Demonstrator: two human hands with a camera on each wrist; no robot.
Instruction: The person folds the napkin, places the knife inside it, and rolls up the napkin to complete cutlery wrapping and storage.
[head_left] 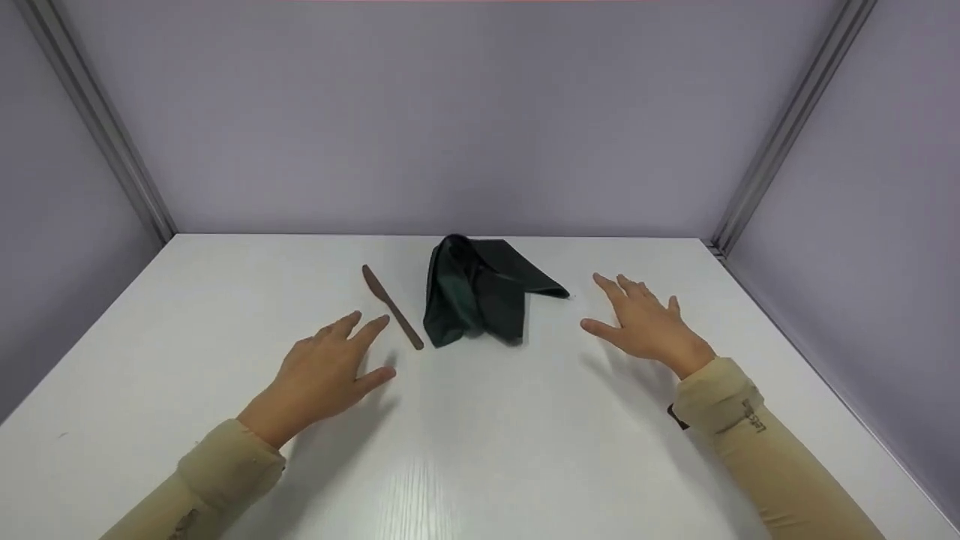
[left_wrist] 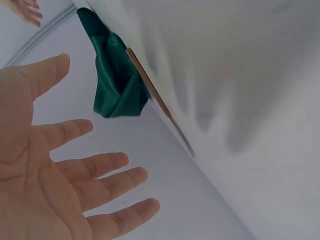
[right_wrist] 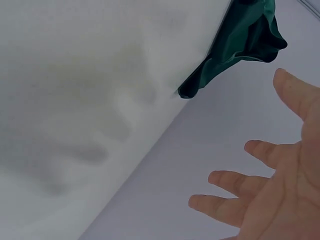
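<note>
A dark green cloth [head_left: 480, 292], crumpled and loosely folded, lies toward the back middle of the white table [head_left: 480, 450]. Just left of it, apart, a slim brown knife [head_left: 392, 306] lies flat, angled diagonally.

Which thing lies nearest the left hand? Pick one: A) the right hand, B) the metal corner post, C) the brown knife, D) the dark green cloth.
C: in the head view the left hand hovers open with its fingertips just short of the brown knife, while the dark green cloth lies beyond the knife.
</note>
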